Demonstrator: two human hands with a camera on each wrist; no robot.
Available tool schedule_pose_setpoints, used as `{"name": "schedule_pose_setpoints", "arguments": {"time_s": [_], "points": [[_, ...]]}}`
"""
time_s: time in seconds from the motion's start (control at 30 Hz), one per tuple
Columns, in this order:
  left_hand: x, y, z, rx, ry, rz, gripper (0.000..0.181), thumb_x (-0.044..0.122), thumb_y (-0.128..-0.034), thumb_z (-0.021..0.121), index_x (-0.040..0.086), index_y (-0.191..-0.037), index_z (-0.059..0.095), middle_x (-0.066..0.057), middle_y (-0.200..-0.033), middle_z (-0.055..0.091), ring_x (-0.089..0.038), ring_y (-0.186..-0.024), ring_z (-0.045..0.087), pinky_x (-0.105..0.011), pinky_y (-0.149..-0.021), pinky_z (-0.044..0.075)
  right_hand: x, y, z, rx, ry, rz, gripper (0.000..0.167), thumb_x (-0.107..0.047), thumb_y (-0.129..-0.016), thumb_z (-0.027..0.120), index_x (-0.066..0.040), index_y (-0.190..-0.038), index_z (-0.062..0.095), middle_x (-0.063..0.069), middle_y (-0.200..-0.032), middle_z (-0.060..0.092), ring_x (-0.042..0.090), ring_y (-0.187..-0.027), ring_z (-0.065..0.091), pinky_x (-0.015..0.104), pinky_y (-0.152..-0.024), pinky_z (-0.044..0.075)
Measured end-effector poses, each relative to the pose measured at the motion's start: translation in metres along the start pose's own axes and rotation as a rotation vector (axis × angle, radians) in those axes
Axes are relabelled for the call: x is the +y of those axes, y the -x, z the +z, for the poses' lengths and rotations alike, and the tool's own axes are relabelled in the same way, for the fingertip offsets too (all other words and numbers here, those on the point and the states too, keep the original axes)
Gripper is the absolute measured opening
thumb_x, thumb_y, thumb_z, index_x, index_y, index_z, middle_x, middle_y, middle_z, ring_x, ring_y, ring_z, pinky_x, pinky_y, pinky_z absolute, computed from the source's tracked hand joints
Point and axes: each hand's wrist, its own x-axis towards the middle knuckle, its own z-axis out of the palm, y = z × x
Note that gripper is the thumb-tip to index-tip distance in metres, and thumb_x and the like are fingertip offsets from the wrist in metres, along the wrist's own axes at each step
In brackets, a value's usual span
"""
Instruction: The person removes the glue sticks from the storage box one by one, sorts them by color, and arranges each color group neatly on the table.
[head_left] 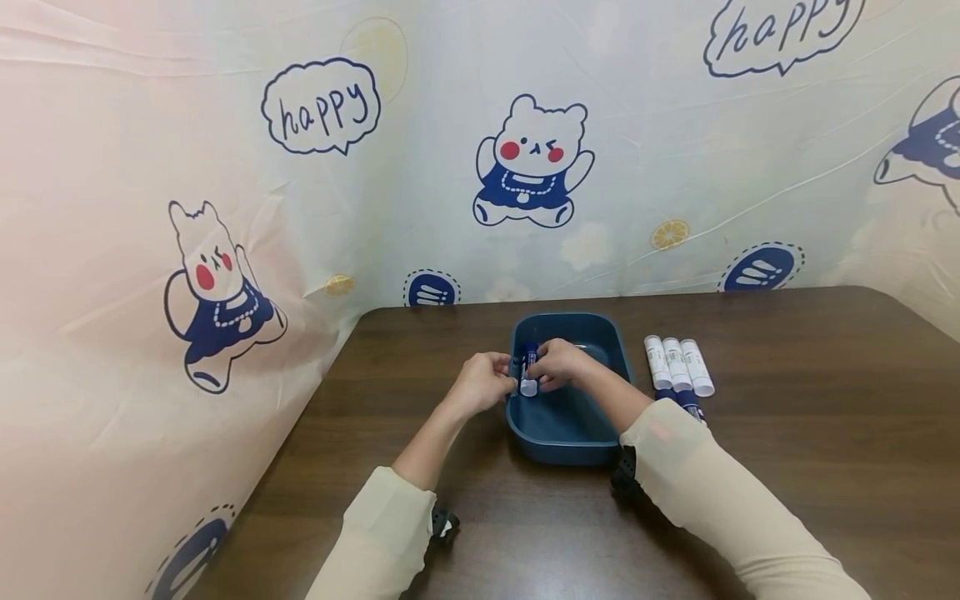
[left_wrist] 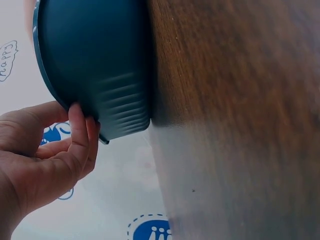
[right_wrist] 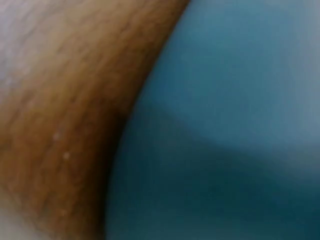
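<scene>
A dark blue plastic bin (head_left: 573, 446) stands on the table, its ribbed outer wall (left_wrist: 120, 100) large in the left wrist view. My left hand (head_left: 483, 383) pinches its left rim between thumb and fingers. Inside the bin, along the left wall, a blue glue stick (head_left: 528, 387) with a white end stands or lies lengthwise. My right hand (head_left: 562, 364) reaches over the right rim and holds this stick with its fingertips, which partly cover it. In the right wrist view only the blurred bin wall (right_wrist: 215, 150) and table show.
Right of the bin, three white tubes (head_left: 677, 364) lie side by side. Nearer me are dark blue tubes (head_left: 690, 402), partly hidden by my right sleeve. The brown table (head_left: 810, 400) meets a printed cloth backdrop (head_left: 435, 208) behind and at the left.
</scene>
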Motion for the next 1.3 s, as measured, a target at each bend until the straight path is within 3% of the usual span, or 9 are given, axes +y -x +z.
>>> {"name": "schedule_pose_setpoints", "arguments": {"time_s": [0.37, 0.8, 1.13, 1.3], "points": [[0.0, 0.0, 0.0, 0.004, 0.001, 0.005, 0.043, 0.004, -0.0862, 0.062, -0.004, -0.127, 0.051, -0.013, -0.098, 0.059, -0.02, -0.076, 0.061, -0.031, -0.068, 0.055, 0.004, -0.004, 0.007, 0.037, 0.12, 0.012, 0.041, -0.015, -0.085, 0.066, 0.009, -0.116, 0.052, 0.016, -0.097, 0.055, 0.023, -0.081, 0.06, 0.028, -0.07, 0.054], [0.001, 0.001, 0.0, -0.003, -0.004, -0.011, 0.043, 0.005, -0.0879, 0.06, -0.002, -0.129, 0.05, -0.016, -0.108, 0.058, -0.021, -0.082, 0.061, -0.031, -0.071, 0.054, 0.007, -0.01, 0.012, 0.078, 0.26, -0.005, 0.036, -0.016, -0.082, 0.069, 0.007, -0.109, 0.058, 0.015, -0.09, 0.061, 0.022, -0.075, 0.062, 0.026, -0.065, 0.053], [0.0, 0.0, 0.0, 0.004, -0.002, 0.007, 0.043, 0.004, -0.0868, 0.061, -0.004, -0.128, 0.05, -0.013, -0.099, 0.059, -0.02, -0.079, 0.06, -0.03, -0.066, 0.054, 0.005, -0.008, 0.01, 0.054, 0.184, 0.026, 0.035, -0.014, -0.082, 0.069, 0.008, -0.108, 0.059, 0.014, -0.089, 0.06, 0.018, -0.072, 0.061, 0.026, -0.066, 0.053], [0.0, -0.001, 0.001, 0.008, -0.009, 0.016, 0.043, 0.002, -0.0862, 0.061, -0.004, -0.127, 0.051, -0.012, -0.096, 0.059, -0.019, -0.077, 0.059, -0.029, -0.064, 0.054, 0.005, -0.005, 0.008, -0.023, -0.035, 0.059, 0.037, -0.003, -0.082, 0.064, 0.012, -0.114, 0.053, 0.017, -0.1, 0.058, 0.018, -0.078, 0.06, 0.027, -0.073, 0.053]]}}
